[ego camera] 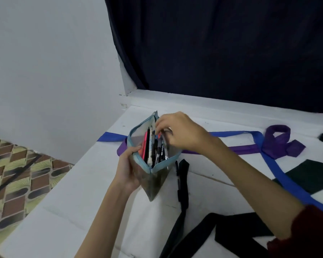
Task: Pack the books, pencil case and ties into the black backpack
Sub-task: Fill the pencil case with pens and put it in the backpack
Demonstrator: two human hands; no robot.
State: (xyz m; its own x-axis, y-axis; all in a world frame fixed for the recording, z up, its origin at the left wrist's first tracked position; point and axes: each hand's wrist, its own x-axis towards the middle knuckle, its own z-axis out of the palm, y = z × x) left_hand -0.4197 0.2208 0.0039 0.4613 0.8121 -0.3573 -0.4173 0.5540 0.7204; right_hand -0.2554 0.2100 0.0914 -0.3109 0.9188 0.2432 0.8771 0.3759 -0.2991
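Floor covering (17,174): patterned in green and brown, at 9 o'clock, below the white surface's left edge.
White surface (78,202): fills the lower middle and right; everything else lies on it.
Left hand (128,169): holds the pencil case from its left side, thumb curled over the blue rim, fingers wrapped underneath.
Pencil case (153,181): grey mesh with a light blue zip edge, near the centre, held up off the surface with its mouth gaping upward.
Pens (157,148): black, white and pink-red ones stand packed inside the case.
Right hand (183,132): just at 1 o'clock of the case mouth, fingertips curled down into the opening among the pens; whether they pinch one I cannot tell.
Black tie (182,185): runs from beside the case toward 6 o'clock.
Blue tie (268,157): stretches behind the hands, then bends toward 4 o'clock.
Purple tie (280,142): looped at 3 o'clock, crossing the blue one.
Curtain (222,43): dark, at 12 to 2 o'clock.
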